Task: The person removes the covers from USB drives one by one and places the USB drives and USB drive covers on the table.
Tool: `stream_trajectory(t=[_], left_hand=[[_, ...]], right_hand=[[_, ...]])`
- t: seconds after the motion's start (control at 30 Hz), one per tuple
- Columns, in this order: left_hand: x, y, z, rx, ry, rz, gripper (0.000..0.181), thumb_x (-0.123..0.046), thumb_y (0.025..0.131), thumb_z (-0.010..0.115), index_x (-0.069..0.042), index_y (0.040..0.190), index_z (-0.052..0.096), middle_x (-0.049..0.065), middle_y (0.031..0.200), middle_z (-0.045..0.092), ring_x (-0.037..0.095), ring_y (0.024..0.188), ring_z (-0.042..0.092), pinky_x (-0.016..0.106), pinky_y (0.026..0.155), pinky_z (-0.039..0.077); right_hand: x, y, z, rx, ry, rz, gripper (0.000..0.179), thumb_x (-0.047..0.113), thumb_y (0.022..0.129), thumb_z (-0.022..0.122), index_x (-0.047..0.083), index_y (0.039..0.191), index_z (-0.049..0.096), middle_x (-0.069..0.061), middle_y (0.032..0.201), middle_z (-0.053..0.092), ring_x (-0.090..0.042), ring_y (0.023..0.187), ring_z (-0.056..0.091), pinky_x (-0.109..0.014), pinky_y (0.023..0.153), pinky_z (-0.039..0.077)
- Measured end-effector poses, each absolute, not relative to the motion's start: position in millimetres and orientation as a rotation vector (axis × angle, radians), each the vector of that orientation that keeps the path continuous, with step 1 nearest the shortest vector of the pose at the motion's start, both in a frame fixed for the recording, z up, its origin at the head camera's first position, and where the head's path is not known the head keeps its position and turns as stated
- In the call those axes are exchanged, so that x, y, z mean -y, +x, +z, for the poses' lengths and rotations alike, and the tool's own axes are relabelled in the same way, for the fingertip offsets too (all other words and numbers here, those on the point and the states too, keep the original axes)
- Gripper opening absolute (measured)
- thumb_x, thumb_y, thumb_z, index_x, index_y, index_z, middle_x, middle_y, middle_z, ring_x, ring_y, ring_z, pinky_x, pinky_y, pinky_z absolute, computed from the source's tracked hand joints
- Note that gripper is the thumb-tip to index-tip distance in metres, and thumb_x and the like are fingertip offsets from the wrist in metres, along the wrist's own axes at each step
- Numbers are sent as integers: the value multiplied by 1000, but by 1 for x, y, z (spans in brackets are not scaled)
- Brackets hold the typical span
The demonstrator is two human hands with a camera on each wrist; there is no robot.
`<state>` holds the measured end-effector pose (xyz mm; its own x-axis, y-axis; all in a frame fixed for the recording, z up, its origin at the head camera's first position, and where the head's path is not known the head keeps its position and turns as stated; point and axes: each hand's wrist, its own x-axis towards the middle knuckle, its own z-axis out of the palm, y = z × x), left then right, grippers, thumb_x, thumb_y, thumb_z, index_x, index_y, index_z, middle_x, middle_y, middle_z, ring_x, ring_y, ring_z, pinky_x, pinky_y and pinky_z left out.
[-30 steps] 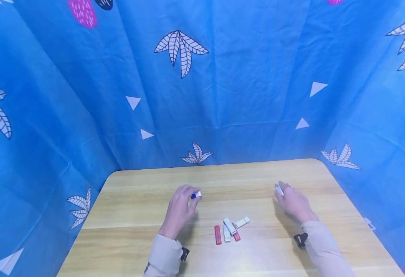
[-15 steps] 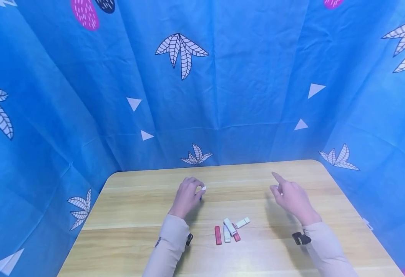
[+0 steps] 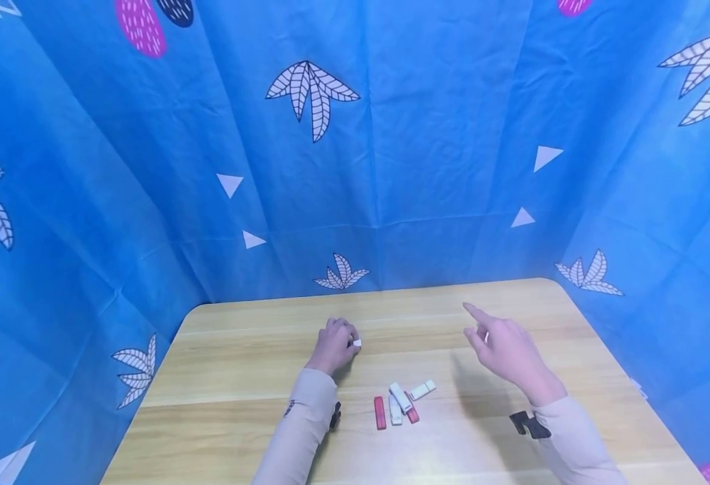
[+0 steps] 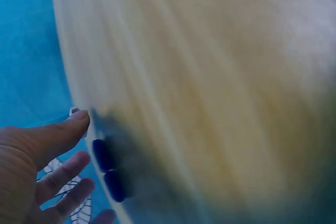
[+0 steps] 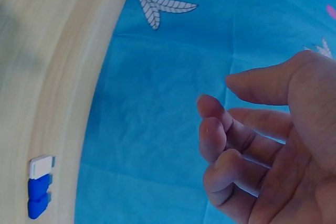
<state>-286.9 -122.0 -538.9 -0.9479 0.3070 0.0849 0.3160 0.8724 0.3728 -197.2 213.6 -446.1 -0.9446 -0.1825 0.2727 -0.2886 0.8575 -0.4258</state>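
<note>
My left hand point(image 3: 333, 345) pinches a white USB stick point(image 3: 357, 343) low over the table, left of centre. In the left wrist view two dark blue sticks point(image 4: 104, 155) lie end to end beside that thumb; the hand hides them in the head view. My right hand point(image 3: 511, 350) holds nothing and hovers over the table's right side, index finger pointing forward, other fingers loosely bent. Below it, in the right wrist view, another white USB stick point(image 5: 41, 167) sits in line with two blue ones point(image 5: 38, 187), one of them touching it.
Between my forearms lies a small pile of USB sticks: a red one point(image 3: 380, 412) on the left, white ones point(image 3: 400, 397) overlapping a second red one, and a capped white one point(image 3: 423, 390) at the right. A blue patterned curtain point(image 3: 440, 222) surrounds the wooden table point(image 3: 221, 377).
My right hand has let go of the white stick it held and has lifted, its index finger now extended. My left hand, with its white stick, has moved slightly right and forward.
</note>
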Motion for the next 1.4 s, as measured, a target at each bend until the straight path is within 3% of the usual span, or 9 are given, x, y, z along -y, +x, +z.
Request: stream_trajectory(t=[0.17, 0.33, 0.5, 0.8, 0.93, 1.13, 1.27, 1.4], left_hand=[[121, -287, -543, 3059, -461, -611, 9, -19, 89, 78, -10, 89, 74, 7, 105, 68, 27, 103, 57, 47, 87, 51], [120, -288, -542, 3089, -426, -622, 9, -17, 89, 78, -10, 91, 74, 6, 103, 67, 25, 100, 57, 46, 89, 53], [121, -291, -542, 3108, -382, -677, 14, -16, 88, 78, -7, 99, 74, 7, 108, 68, 25, 103, 59, 44, 96, 54], [137, -278, -539, 2963, -323, -880, 46, -19, 87, 80, -5, 128, 65, 14, 133, 64, 33, 123, 57, 50, 109, 48], [150, -265, -533, 2869, -275, -870, 42, -20, 89, 78, -7, 128, 65, 13, 130, 66, 32, 120, 58, 53, 106, 46], [173, -238, -528, 2779, -200, -881, 36, -20, 92, 74, -8, 125, 67, 12, 127, 70, 32, 119, 61, 56, 107, 46], [183, -223, -525, 2735, -184, -898, 33, -19, 93, 74, -7, 123, 69, 14, 126, 71, 33, 119, 63, 56, 108, 46], [189, -211, -523, 2741, -166, -896, 32, -20, 93, 73, -5, 121, 69, 14, 125, 71, 35, 120, 63, 57, 108, 46]], right_hand=[[-206, -193, -441, 2780, 438, 678, 50, 15, 94, 68, 7, 142, 57, 8, 68, 64, 1, 49, 43, -21, 50, 40], [-199, -191, -440, 2770, 515, 666, 46, 13, 92, 72, 6, 136, 63, 11, 67, 64, 5, 51, 44, -20, 54, 42], [-193, -194, -442, 2796, 572, 677, 44, 11, 90, 73, 8, 133, 65, 12, 69, 63, 5, 55, 46, -19, 54, 41], [-181, -204, -459, 2824, 740, 697, 38, 7, 87, 76, 3, 125, 69, 1, 86, 70, -2, 65, 57, -18, 58, 48], [-177, -209, -468, 2821, 844, 628, 35, 9, 86, 78, 5, 120, 71, -4, 95, 73, -14, 79, 67, -23, 67, 54], [-168, -215, -486, 2865, 961, 587, 31, 10, 84, 79, 5, 115, 73, -10, 106, 75, -25, 92, 71, -36, 80, 60], [-159, -218, -501, 2937, 1006, 596, 29, 16, 84, 80, 7, 111, 75, -8, 108, 75, -24, 97, 70, -43, 88, 60], [-154, -219, -511, 3015, 1091, 530, 31, 21, 79, 84, 12, 107, 76, -2, 101, 73, -16, 91, 65, -36, 81, 58]])
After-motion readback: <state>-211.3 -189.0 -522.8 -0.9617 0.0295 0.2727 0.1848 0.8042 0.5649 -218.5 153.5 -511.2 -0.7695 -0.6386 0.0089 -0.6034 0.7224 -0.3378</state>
